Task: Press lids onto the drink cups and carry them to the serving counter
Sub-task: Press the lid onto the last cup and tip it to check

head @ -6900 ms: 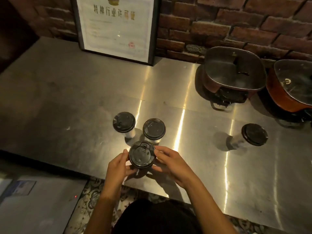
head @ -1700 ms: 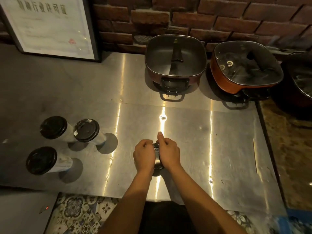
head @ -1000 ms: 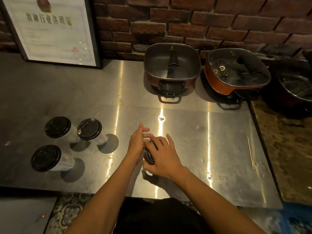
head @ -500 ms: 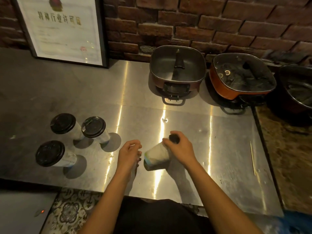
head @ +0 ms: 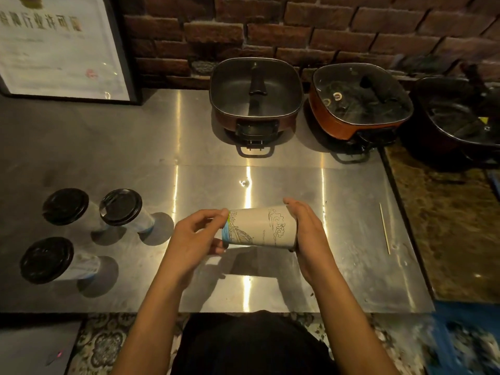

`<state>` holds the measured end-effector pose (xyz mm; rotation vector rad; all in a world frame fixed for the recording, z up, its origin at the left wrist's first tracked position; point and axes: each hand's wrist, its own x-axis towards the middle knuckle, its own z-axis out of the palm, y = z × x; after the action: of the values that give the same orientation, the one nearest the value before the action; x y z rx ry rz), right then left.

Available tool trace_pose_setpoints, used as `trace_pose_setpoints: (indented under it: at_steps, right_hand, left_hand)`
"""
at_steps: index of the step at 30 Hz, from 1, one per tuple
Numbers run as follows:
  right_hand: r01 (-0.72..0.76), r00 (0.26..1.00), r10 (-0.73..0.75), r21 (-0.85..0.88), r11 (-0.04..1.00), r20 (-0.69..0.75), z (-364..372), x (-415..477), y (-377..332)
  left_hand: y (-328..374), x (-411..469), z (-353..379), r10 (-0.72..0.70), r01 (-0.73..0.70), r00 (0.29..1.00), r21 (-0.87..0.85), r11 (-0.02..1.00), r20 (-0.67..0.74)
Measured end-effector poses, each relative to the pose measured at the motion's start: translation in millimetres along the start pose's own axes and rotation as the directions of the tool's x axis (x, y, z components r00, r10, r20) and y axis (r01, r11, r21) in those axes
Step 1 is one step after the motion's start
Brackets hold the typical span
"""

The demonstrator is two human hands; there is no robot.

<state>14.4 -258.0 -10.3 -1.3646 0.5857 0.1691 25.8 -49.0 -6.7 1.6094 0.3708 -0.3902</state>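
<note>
Probably sealing sideways paper cup, left hand pinching base, flat right hand pushing on top; next, righting it for carrying.

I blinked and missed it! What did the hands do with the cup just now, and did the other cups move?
The cup stood upright while both hands pressed its lid. Since then it was tipped over: it now lies sideways between them, the left hand pinching its base, the right hand flat against its lid end. The three lidded cups and the pots stayed put.
</note>
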Motion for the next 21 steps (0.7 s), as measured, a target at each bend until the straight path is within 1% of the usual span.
trace_pose_setpoints:
  at_steps: [4, 8, 13, 17, 21]
  right_hand:
    - [0.036, 0.997, -0.032, -0.054, 0.998, 0.076, -4, -3, -5]
    - [0.007, 0.991, 0.001, -0.057, 0.998, 0.135, -8, -6, -13]
    - [0.040, 0.988, -0.030, -0.063, 0.997, 0.151, -5, -7, -15]
    - [0.052, 0.987, -0.041, -0.063, 0.997, 0.153, -8, -7, -11]
    - [0.048, 0.989, -0.041, -0.047, 0.998, 0.144, -7, -7, -10]
  left_hand:
    - [2, -2, -6, 0.026, -0.025, 0.998, -0.035, 0.999, 0.049]
    - [6, -4, -11, 0.077, -0.075, 0.996, -0.044, 0.996, 0.042]
    - [12, -4, -7, 0.066, -0.064, 0.996, -0.043, 0.997, 0.058]
    - [9, -3, -12, 0.080, -0.071, 0.994, -0.120, 0.990, 0.079]
    - [10, -6, -9, 0.067, -0.061, 0.997, -0.124, 0.990, 0.047]
